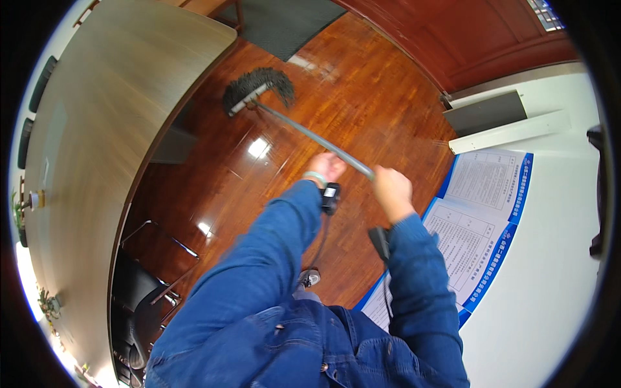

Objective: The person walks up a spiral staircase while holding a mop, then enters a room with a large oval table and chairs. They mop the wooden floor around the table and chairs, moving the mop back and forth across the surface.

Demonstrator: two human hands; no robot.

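Observation:
A flat mop with a dark grey shaggy head (278, 79) lies on the wooden floor toward the upper middle, its metal handle (310, 136) slanting down to me. My right hand (391, 191) is closed on the lower end of the handle. Slightly blurred, my left hand (328, 167) grips the handle a little farther up, its fingers curled at the underside. A black device (330, 198) is strapped near my left wrist, and another dark device (379, 244) is at my right wrist.
A long curved table (90, 129) runs along the left, with a black chair (132, 288) beside it. A grey mat (272, 26) lies ahead. Red door panels (466, 39), leaning boards (485, 116) and blue-bordered posters (482, 233) on the white wall are on the right.

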